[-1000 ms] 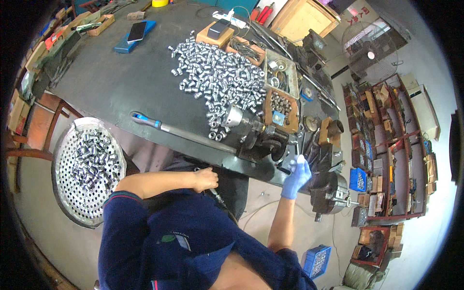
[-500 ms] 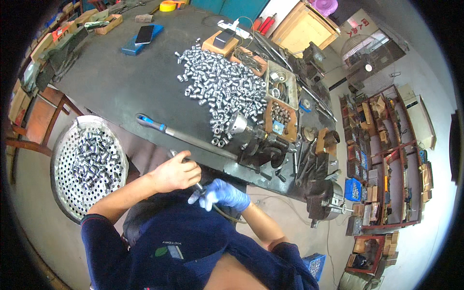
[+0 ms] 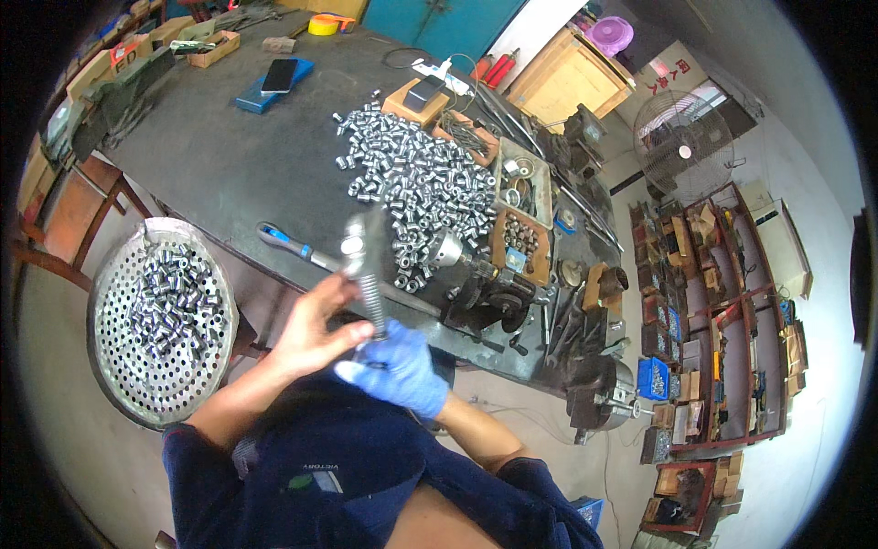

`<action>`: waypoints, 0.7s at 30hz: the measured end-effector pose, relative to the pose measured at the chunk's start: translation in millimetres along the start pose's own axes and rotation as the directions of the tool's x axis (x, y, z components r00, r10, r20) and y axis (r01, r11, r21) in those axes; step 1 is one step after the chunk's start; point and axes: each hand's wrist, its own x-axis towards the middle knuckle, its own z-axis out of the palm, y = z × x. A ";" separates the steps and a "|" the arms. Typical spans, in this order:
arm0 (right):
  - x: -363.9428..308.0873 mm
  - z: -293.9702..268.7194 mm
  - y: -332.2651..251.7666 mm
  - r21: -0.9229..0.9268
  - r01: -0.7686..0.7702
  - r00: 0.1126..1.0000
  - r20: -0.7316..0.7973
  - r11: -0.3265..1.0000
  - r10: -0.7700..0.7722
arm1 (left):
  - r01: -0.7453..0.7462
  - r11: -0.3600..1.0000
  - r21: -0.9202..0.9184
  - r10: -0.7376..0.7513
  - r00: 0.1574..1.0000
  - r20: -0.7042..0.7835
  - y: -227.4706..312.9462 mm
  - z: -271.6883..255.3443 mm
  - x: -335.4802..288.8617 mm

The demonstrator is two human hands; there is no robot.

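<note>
"Where's the spring-wrapped metal tool [image 3: 371, 297]?"
"Rising from the gloved right hand [image 3: 398, 373], which grips its lower end; the top is blurred."
"And the left hand [image 3: 311, 331]?"
"Just beside it, thumb and fingers spread; I can't tell whether they touch."
"Beyond?"
"A dark table [image 3: 215, 156] bearing a heap of silver fittings [image 3: 416, 174]; a perforated pan [image 3: 151, 380] left of it, a fan [image 3: 684, 151] far right."

We get fairly bright light, strongest on the wall [image 3: 817, 403] at right, which pales toward white; small glints dot the metal parts [image 3: 416, 174], and a soft sheen lies on the bench [image 3: 210, 165]; the tool [image 3: 369, 295] blurs at its upper end; straight edges bow toward the black, round rim.
</note>
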 end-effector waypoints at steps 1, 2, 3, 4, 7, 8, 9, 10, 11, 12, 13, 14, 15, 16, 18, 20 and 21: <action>1.6 11.9 0.6 -0.227 0.053 0.998 0.048 0.973 -0.043 | 0.021 1.000 0.022 -0.021 1.000 0.013 -7.1 4.4 2.6; 4.6 13.0 -6.3 -0.236 0.021 0.999 0.036 0.971 -0.013 | 0.116 0.993 -0.023 -0.117 0.992 -0.050 -11.1 3.8 8.0; 3.4 17.3 0.5 -0.152 -0.026 0.995 0.096 0.988 0.041 | 0.208 0.975 -0.074 -0.215 0.970 -0.110 -15.0 2.3 15.1; -0.2 19.4 6.7 -0.089 -0.069 0.991 0.109 0.994 0.079 | 0.176 0.983 -0.058 -0.182 0.977 -0.116 -24.5 -2.1 17.8; -11.2 25.4 16.6 0.031 -0.155 0.980 0.131 0.987 0.150 | 0.211 0.958 0.195 -0.206 0.977 -0.046 -38.2 -14.5 16.2; -14.2 28.5 17.3 0.062 -0.179 0.976 0.138 0.982 0.169 | 0.197 0.936 0.290 -0.171 0.979 -0.114 -40.8 -15.4 13.9; -15.0 33.1 17.2 0.045 -0.161 0.983 0.102 0.986 0.155 | 0.189 0.904 0.383 -0.129 0.976 -0.177 -43.0 -16.1 11.1; -15.1 39.0 16.7 0.028 -0.141 0.988 0.067 0.990 0.139 | 0.185 0.862 0.472 -0.079 0.969 -0.236 -45.0 -16.4 8.4; -13.0 42.8 16.6 0.009 -0.117 0.993 0.032 0.993 0.116 | 0.184 0.809 0.558 -0.018 0.957 -0.290 -46.1 -17.7 7.7; -9.2 43.3 15.7 -0.038 -0.080 0.997 0.011 0.996 0.081 | 0.231 0.756 0.613 -0.045 0.952 -0.304 -39.5 -19.4 7.7; -6.2 41.9 16.0 -0.116 -0.078 0.995 0.055 0.990 0.085 | 0.230 0.790 0.568 -0.046 0.946 -0.320 -44.7 -20.5 7.8; -2.4 39.2 16.0 -0.191 -0.066 0.991 0.100 0.979 0.086 | 0.227 0.820 0.525 -0.043 0.939 -0.340 -48.6 -21.7 9.1; 0.7 37.4 15.2 -0.266 -0.049 0.986 0.143 0.963 0.090 | 0.222 0.849 0.479 -0.041 0.932 -0.359 -49.5 -23.0 10.3; 3.6 37.0 12.7 -0.312 -0.068 0.969 0.204 0.948 0.137 | 0.362 0.817 0.448 -0.192 0.905 -0.380 -46.5 -27.8 10.5; 6.2 38.6 9.6 -0.322 -0.028 0.977 0.189 0.946 0.093 | 0.284 0.939 0.196 -0.184 0.892 -0.412 -54.6 -27.0 12.7; 12.0 35.5 3.2 -0.333 -0.032 0.951 0.281 0.942 0.131 | 0.185 0.948 -0.258 -0.268 0.900 -0.342 -60.6 -28.7 19.5; 10.6 37.0 8.0 -0.277 -0.015 0.977 0.201 0.961 0.073 | 0.185 0.937 -0.297 -0.274 0.915 -0.296 -59.6 -30.2 24.8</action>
